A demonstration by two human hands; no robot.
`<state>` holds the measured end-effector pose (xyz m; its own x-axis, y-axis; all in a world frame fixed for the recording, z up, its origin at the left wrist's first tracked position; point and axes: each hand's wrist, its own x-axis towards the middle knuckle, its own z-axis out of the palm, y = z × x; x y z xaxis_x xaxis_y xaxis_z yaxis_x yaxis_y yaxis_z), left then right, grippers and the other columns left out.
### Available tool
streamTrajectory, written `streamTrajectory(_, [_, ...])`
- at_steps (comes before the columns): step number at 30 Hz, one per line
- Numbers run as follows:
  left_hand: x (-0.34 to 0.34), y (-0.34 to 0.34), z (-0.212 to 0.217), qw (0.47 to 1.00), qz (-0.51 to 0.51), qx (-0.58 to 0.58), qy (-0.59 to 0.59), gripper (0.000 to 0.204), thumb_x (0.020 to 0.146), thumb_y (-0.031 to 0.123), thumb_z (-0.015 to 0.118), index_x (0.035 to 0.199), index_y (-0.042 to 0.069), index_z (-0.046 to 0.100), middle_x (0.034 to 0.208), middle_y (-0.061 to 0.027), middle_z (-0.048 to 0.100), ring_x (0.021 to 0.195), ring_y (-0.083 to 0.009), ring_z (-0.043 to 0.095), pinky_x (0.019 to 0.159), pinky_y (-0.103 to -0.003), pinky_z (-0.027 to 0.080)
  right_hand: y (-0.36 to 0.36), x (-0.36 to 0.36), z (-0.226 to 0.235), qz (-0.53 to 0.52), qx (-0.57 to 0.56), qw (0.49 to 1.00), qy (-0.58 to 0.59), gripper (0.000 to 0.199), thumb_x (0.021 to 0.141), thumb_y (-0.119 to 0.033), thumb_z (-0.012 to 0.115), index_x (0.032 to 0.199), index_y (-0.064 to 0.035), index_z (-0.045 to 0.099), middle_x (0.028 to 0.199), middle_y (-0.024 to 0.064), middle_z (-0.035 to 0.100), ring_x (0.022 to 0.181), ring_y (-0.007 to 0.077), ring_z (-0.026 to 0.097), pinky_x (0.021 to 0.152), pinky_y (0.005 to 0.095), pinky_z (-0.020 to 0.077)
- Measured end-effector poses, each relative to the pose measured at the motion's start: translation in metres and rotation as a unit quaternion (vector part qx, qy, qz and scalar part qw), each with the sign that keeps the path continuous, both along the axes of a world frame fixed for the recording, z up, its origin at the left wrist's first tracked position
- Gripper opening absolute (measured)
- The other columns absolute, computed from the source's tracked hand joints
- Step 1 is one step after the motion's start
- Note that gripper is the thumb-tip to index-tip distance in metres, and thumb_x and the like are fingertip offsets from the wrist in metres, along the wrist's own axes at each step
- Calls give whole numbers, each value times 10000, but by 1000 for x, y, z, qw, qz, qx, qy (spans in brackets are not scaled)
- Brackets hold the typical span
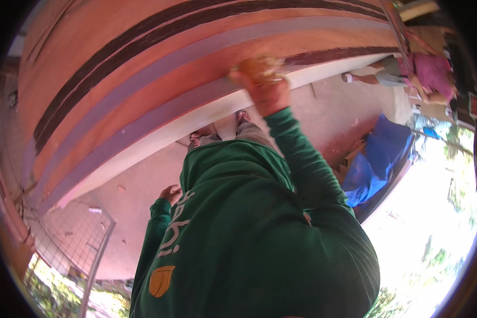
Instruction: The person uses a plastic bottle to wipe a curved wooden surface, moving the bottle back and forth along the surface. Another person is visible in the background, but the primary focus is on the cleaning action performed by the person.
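The right hand [268, 95] grips a blurred, apparently amber object [261, 69]; the left hand [170, 194] hangs loose.

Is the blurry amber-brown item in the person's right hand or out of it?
In: the blurry amber-brown item meets the right hand with no visible gap; motion blur hides the exact grip.

"What pattern marks the long, orange-painted wall [281, 42]?"
"Lilac and dark brown stripes."
"And the green, long-sleeved fabric top [249, 228]?"
"White lettering and a yellow-orange emblem [161, 281] on green."
"That blurred, rounded amber thing [261, 69] in the right hand [270, 95]?"
"Amber with pale streaks. The rumpled plastic sheet [381, 153] is bright blue."
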<state>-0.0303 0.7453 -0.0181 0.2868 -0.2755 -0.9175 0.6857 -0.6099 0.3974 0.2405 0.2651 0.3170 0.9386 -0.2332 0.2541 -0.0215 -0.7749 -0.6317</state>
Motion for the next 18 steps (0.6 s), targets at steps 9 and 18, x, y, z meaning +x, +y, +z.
streamTrajectory(9, [22, -8, 52, 993, 101, -32, -49, 431, 998, 246, 653, 1383, 61, 594, 1155, -120, 724, 956, -191, 699, 777, -334, 584, -146, 8, -23, -132, 146, 975, -104, 369, 831, -252, 896, 1051, -7, 731, 1015, 84, 776, 881, 191, 736, 799, 350, 591])
streamTrajectory(18, [11, 4, 25, 999, -1, 21, -48, 481, 997, 298, 670, 1402, 51, 588, 1168, -159, 720, 959, -247, 703, 796, -396, 592, -48, -7, 6, -82, -3, 996, -28, 564, 768, -451, 912, 1109, -39, 732, 998, 132, 770, 863, 286, 745, 802, 417, 591])
